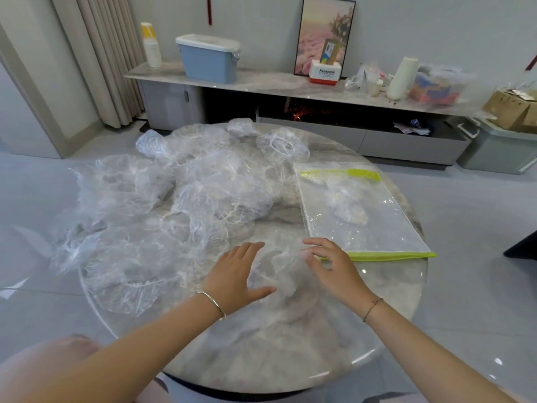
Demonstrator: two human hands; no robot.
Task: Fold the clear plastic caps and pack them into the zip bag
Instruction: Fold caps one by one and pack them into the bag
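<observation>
One clear plastic cap (279,269) lies crumpled on the round marble table (290,359), between my two hands. My left hand (235,277) rests flat on its left side with straight fingers. My right hand (331,266) hovers over its right edge, fingers loosely bent, thumb and fingertips at the plastic; a real pinch is not plain. A big heap of clear caps (162,210) covers the table's left and far side. The zip bag (357,210), clear with lime-green edges, lies flat at the right with a few folded caps inside.
Behind the table runs a low sideboard (261,85) with a blue lidded bin (207,58), a white box, a paper roll and cluttered bags. A grey crate (499,146) stands on the floor at right. Curtains hang at far left.
</observation>
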